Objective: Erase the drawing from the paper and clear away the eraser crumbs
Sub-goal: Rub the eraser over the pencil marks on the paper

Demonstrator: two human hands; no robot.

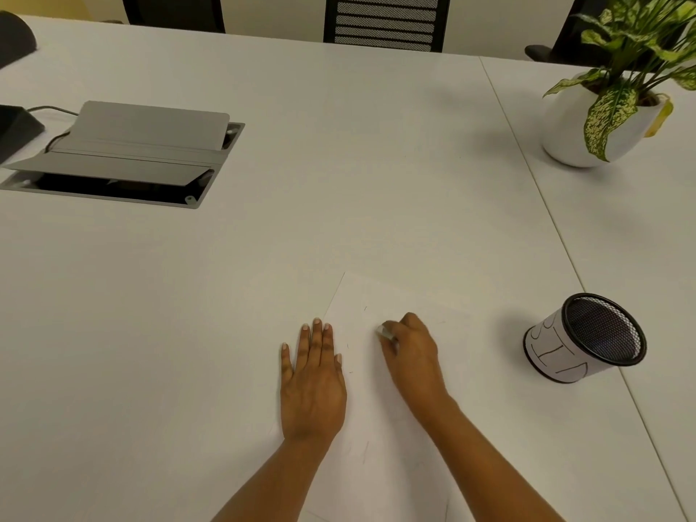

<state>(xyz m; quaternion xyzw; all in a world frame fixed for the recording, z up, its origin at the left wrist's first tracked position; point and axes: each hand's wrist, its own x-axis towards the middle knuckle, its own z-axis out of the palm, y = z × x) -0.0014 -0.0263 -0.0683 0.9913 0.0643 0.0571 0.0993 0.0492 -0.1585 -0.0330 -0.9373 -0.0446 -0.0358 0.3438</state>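
Your left hand (312,378) lies flat across the nine-o'clock edge of the paper (399,295) at the counter's (188,333) six o'clock, and your right hand (412,352) pinches the eraser (386,332) mid-sheet; only faint strokes (364,452) show, so erasing looks nearly done, the sweep-up not yet.

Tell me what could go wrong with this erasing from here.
The left hand presses only near the left edge of the paper, so the sheet may shift or crease under the eraser pinched in the right hand. Crumbs swept rightward could end up around the mesh cup.
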